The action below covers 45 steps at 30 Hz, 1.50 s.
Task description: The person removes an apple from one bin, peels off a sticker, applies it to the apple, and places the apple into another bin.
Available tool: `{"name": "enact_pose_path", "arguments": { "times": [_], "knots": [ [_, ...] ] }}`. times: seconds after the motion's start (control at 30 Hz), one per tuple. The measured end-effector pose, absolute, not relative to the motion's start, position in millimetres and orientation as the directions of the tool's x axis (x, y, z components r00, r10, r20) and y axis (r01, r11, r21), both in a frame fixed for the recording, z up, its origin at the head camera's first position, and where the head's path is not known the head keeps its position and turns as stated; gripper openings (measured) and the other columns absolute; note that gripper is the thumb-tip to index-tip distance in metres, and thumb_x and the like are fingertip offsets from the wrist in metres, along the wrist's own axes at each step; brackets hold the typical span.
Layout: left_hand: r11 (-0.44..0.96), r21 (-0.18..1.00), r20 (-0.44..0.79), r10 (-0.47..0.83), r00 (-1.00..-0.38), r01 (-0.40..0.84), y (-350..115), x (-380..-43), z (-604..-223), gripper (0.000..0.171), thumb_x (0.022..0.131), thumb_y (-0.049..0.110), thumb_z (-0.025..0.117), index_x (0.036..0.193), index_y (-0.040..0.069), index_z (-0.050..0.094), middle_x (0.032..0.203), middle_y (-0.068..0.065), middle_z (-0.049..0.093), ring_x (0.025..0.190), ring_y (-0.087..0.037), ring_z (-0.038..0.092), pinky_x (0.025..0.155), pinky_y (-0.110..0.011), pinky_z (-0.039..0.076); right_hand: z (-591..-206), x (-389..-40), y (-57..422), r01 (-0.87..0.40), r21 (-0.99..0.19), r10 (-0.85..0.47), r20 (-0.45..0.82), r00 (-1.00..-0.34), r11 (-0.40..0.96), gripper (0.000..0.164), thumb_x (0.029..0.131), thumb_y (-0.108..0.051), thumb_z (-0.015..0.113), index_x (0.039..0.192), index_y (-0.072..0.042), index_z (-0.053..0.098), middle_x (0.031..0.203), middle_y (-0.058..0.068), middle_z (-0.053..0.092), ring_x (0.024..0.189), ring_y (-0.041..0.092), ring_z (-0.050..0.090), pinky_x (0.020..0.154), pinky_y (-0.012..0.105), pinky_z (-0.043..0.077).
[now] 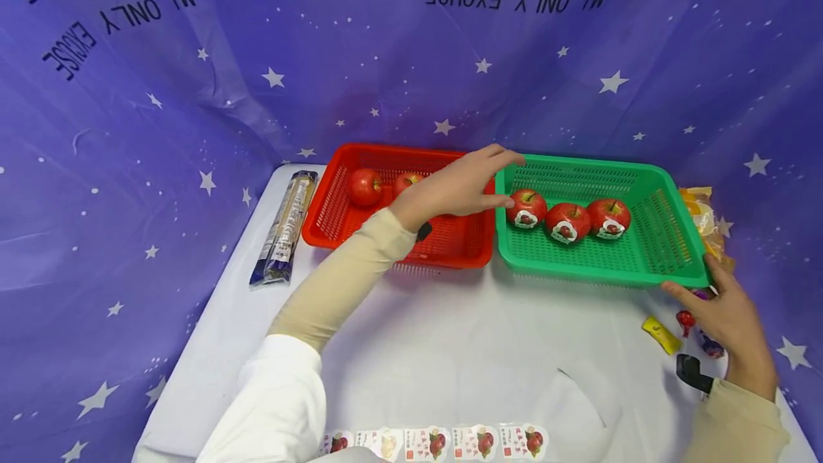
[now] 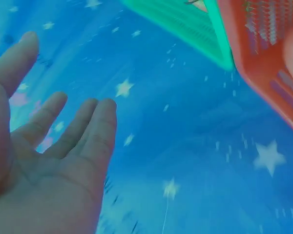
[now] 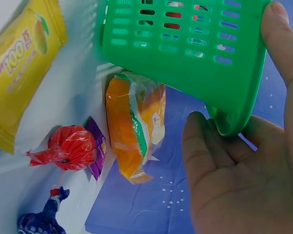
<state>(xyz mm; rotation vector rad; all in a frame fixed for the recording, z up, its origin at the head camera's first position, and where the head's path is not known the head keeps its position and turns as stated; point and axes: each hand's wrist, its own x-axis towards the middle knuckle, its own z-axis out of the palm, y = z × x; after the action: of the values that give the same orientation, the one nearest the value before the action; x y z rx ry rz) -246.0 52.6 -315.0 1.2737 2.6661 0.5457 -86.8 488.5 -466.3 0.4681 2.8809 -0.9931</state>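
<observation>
In the head view my left hand (image 1: 466, 181) hovers over the red basket's (image 1: 444, 257) right end, its fingertips reaching the green basket's (image 1: 579, 274) left side. Its fingers are extended and hold nothing, as the left wrist view also shows. From above, the thumb tip overlaps the leftmost of three stickered apples (image 1: 527, 218) in the green basket; contact is unclear. My right hand (image 1: 729, 316) grips that basket's near right corner. In the right wrist view the thumb lies on the green rim (image 3: 259, 83), with fingers curled round the corner's other side. Apples (image 1: 365, 188) sit in the red basket, partly hidden by my left arm.
A long packet (image 1: 283, 231) lies left of the red basket. An orange bag (image 3: 132, 126) stands beyond the green basket's right end. Near my right hand lie a yellow packet (image 1: 662, 336) and a red-wrapped candy (image 1: 686, 320). A strip of apple stickers (image 1: 431, 443) lies along the front.
</observation>
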Motion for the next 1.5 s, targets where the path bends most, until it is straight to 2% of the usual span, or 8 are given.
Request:
{"name": "enact_pose_path", "arguments": {
  "times": [0.17,0.37,0.67,0.83,0.9,1.07,1.23,1.5],
  "knots": [
    [0.480,0.466,0.182,0.770,-0.612,0.743,-26,-194,-322,0.055,0.088,0.038,0.068,0.135,0.016,0.050,0.130,0.004,0.053,0.117,-0.008,0.050,0.102,-0.024,0.043,-468,-87,484,0.303,-0.617,0.295,-0.118,-0.948,0.726,0.097,0.091,-0.047,0.059,0.153,-0.016,-0.010,0.157,0.028,-0.002,0.135,0.061,0.013,0.095,0.077,0.022],
    [0.454,0.596,0.276,0.659,-0.700,0.662,-94,-141,-358,0.043,0.088,0.030,0.070,0.127,0.017,0.058,0.121,0.004,0.060,0.110,-0.010,0.058,0.096,-0.029,0.049,-471,-82,478,0.307,-0.629,0.333,-0.080,-0.939,0.714,0.097,0.091,-0.043,0.061,0.153,-0.018,-0.009,0.160,0.021,-0.003,0.138,0.058,0.011,0.103,0.073,0.018],
    [0.409,0.815,0.153,0.532,-0.833,0.411,-141,-84,-416,0.031,0.087,0.022,0.072,0.116,0.023,0.061,0.110,0.009,0.063,0.101,-0.007,0.060,0.087,-0.028,0.054,-462,-70,448,0.280,-0.522,0.347,0.032,-0.937,0.806,0.104,0.086,-0.044,0.067,0.154,-0.011,-0.005,0.160,0.018,-0.008,0.144,0.051,-0.007,0.106,0.074,0.002],
    [0.364,0.893,0.082,0.449,-0.890,0.266,-146,-62,-424,0.034,0.087,0.014,0.072,0.119,0.016,0.060,0.114,0.001,0.062,0.104,-0.016,0.061,0.089,-0.037,0.054,-445,-73,407,0.127,-0.532,0.252,0.169,-0.953,0.837,0.098,0.085,-0.036,0.072,0.155,-0.011,0.009,0.161,0.020,0.005,0.145,0.049,0.005,0.109,0.072,0.008],
    [0.346,0.912,0.048,0.440,-0.897,0.219,-145,-55,-423,0.035,0.087,0.010,0.071,0.120,0.011,0.060,0.116,-0.003,0.062,0.106,-0.022,0.061,0.090,-0.041,0.053,-437,-80,385,0.028,-0.538,0.176,0.227,-0.958,0.843,0.095,0.084,-0.032,0.074,0.155,-0.015,0.014,0.160,0.019,0.013,0.139,0.052,0.022,0.105,0.072,0.019],
    [0.323,0.935,-0.015,0.446,-0.895,0.145,-145,-46,-436,0.034,0.089,0.012,0.068,0.121,0.011,0.058,0.116,-0.004,0.062,0.107,-0.025,0.059,0.090,-0.040,0.053,-416,-103,332,-0.153,-0.549,-0.001,0.267,-0.964,0.822,0.095,0.079,-0.029,0.080,0.154,-0.028,0.021,0.157,0.015,0.027,0.121,0.052,0.045,0.090,0.071,0.035],
    [0.322,0.940,-0.034,0.415,-0.909,0.112,-145,-46,-449,0.031,0.090,0.013,0.068,0.120,0.011,0.059,0.115,-0.004,0.062,0.106,-0.022,0.059,0.090,-0.035,0.053,-404,-131,290,-0.253,-0.549,-0.126,0.258,-0.958,0.797,0.089,0.078,-0.035,0.080,0.151,-0.024,0.031,0.152,0.016,0.036,0.132,0.045,0.039,0.097,0.068,0.033],
    [0.417,0.842,0.356,0.051,-0.933,0.344,-167,-97,-471,0.049,0.080,0.011,0.078,0.124,0.008,0.059,0.118,-0.011,0.057,0.109,-0.022,0.052,0.084,-0.037,0.053,-394,-187,233,-0.347,-0.526,-0.295,0.183,-0.938,0.777,0.086,0.082,-0.049,0.072,0.151,-0.022,0.030,0.152,0.012,0.036,0.129,0.038,0.044,0.099,0.060,0.040]
  ]
}}
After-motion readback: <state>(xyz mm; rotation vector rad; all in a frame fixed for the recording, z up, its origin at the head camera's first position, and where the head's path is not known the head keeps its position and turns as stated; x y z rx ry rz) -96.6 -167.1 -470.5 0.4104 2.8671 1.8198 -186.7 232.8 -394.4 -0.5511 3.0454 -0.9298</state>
